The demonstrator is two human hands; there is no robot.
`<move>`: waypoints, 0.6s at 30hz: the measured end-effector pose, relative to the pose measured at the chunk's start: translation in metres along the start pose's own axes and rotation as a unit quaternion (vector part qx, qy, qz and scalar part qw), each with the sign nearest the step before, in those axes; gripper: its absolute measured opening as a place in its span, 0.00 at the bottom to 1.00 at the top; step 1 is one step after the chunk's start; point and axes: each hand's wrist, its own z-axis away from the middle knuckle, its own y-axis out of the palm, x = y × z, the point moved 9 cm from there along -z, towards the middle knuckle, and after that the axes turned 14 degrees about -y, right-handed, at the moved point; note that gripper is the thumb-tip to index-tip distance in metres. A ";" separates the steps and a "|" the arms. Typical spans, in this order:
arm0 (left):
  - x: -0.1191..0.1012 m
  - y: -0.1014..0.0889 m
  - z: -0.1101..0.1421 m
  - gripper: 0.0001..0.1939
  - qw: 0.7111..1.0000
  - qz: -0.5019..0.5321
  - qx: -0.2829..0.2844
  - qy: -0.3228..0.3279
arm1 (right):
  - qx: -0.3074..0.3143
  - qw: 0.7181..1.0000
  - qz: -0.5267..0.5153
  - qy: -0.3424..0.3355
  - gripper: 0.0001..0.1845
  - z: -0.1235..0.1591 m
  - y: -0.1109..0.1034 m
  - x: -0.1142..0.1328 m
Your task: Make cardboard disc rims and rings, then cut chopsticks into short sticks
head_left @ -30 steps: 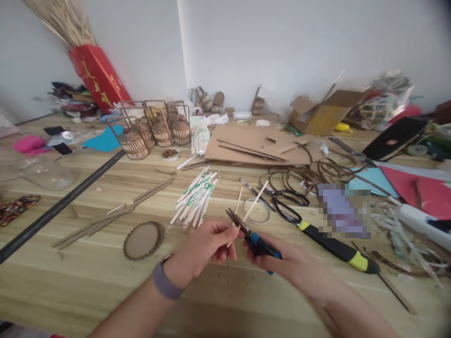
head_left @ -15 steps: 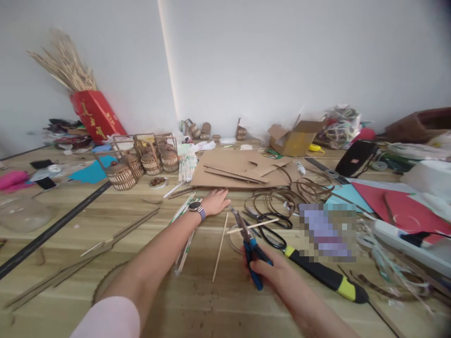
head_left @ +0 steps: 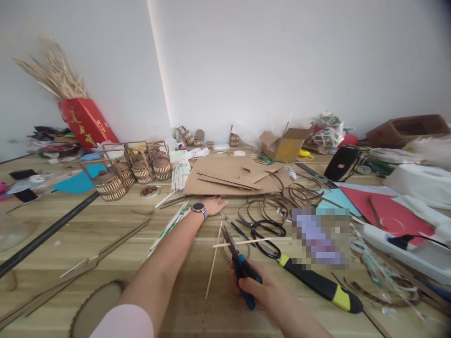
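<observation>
My right hand is closed around blue-handled pliers. A thin pale stick runs crosswise at the pliers' jaws. Its left end crosses over a second pale stick on the wooden table. My left hand, with a watch on the wrist, reaches forward to the front edge of a brown cardboard sheet. Its fingers look stretched out, with nothing visible in them. Black-handled scissors lie right of the pliers, and a thin ring lies partly behind the jaws.
Small lidded baskets with tall handles stand at the left. Coiled brown strips lie beyond the scissors. A black-and-yellow handled tool and a white power strip are at the right. Packaged white sticks lie beside my left forearm.
The view has turned slightly right. My right hand has brought the pliers and crosswise stick left, so the stick now overlaps the one on the table. My left hand stays near the cardboard edge.
</observation>
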 end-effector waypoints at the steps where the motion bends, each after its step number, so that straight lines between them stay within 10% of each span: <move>1: 0.002 -0.001 0.005 0.18 1.000 -0.001 -0.005 -0.001 | -0.001 1.000 -0.019 0.005 0.21 -0.001 0.001 -0.002; 12: 0.006 -0.012 0.094 0.16 0.998 -0.052 -0.039 -0.003 | -0.021 0.991 -0.123 0.039 0.23 -0.001 0.003 0.002; 18: 0.002 -0.018 0.085 0.19 0.994 -0.052 -0.089 -0.024 | -0.018 0.988 -0.140 0.056 0.25 -0.003 0.001 -0.006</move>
